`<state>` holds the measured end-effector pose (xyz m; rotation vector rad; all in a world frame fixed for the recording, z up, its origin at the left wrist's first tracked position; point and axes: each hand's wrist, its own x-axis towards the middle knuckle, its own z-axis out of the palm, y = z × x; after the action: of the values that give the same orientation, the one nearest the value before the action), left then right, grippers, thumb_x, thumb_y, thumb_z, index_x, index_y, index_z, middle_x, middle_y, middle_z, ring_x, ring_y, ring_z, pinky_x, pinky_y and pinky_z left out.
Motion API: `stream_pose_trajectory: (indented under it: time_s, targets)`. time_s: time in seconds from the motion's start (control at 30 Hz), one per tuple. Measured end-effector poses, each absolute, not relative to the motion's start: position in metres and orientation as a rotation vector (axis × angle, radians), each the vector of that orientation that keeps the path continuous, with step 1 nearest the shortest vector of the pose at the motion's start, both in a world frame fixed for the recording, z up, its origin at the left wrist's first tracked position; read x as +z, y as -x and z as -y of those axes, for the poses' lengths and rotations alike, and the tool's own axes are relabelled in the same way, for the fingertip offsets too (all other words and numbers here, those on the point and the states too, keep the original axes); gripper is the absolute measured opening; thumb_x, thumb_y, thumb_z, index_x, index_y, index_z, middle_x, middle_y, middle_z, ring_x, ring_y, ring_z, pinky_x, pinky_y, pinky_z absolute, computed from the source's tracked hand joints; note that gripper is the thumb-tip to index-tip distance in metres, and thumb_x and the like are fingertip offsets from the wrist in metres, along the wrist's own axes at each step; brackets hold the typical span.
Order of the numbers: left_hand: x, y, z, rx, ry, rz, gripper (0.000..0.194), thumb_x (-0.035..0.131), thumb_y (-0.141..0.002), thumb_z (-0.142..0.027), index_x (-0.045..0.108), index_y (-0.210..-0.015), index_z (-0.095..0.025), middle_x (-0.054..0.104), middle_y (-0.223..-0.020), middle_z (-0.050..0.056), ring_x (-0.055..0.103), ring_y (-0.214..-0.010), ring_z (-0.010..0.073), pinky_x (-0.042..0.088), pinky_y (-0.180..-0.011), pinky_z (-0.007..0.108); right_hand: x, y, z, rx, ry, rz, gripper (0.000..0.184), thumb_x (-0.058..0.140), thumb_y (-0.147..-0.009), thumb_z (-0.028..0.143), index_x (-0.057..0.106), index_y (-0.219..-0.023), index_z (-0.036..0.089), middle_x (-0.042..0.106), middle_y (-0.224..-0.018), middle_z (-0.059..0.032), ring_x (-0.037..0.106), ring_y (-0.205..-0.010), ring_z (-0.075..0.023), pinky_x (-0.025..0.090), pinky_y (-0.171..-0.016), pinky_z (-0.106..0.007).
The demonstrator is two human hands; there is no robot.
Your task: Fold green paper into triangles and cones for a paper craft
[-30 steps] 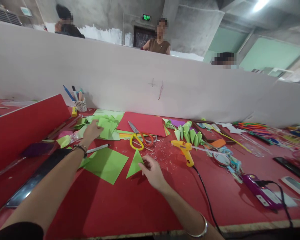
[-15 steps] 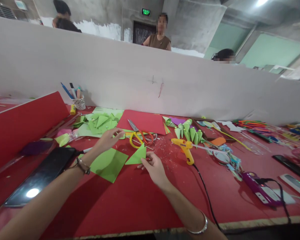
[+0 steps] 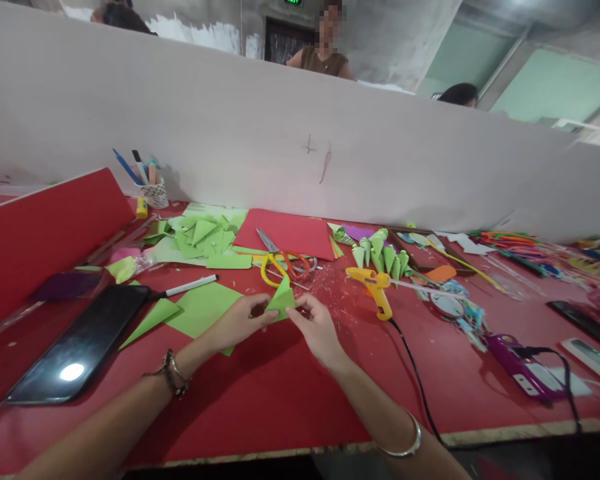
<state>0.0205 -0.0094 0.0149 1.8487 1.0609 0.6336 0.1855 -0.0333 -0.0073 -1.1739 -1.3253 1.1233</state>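
Between my two hands is a small folded piece of green paper [image 3: 282, 299], its point upward. My left hand [image 3: 245, 319] pinches its left edge, and my right hand [image 3: 316, 327] pinches its right edge with thumb and fingers. Beneath and left of my left hand lies a flat green sheet [image 3: 205, 308]. A rolled green paper piece [image 3: 153, 320] and a white marker [image 3: 193, 285] with a black end are beside that sheet. Just behind the held paper rest scissors [image 3: 275, 257] with yellow and red handles.
A yellow glue gun [image 3: 375, 290] with a black cord lies to the right. Green paper cones [image 3: 380, 257] sit behind it. Folded green pieces [image 3: 205, 233] are heaped at the back left. A phone [image 3: 80, 343] lies left; a purple power strip [image 3: 525, 373] lies right.
My left hand has come down and right onto the green paper, which both hands now hold. The paper is folded narrower. The camera view has tilted slightly downward.
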Motion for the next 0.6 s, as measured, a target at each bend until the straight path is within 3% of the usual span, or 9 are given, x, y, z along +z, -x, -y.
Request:
stream_pose_trajectory:
  time_s: [0.33,0.6]
  targets:
    - [-0.001,-0.028,0.016,0.725,-1.958,-1.192,0.033,0.039,-0.081,-0.040,0.031,-0.058,-0.019,0.029,-0.055,-0.006,0.027,-0.052,0.0087,0.024,-0.049,0.022,-0.006,-0.184,0.034,1.241,1.137,1.318,0.020,0.057,-0.071,0.035,0.047,-0.066,0.018,0.049,-0.060,0.0040,0.046,-0.055,-0.0090,0.040,-0.055,-0.022]
    - [-0.002,-0.029,0.016,0.731,-1.817,-1.100,0.033,0.035,-0.081,-0.044,0.035,-0.060,-0.018,0.029,-0.058,-0.005,0.030,-0.054,0.0094,0.029,-0.052,0.022,-0.006,-0.185,0.035,1.334,1.097,1.313,0.019,0.059,-0.071,0.034,0.049,-0.071,0.019,0.053,-0.059,0.0044,0.049,-0.049,-0.0079,0.043,-0.051,-0.022]
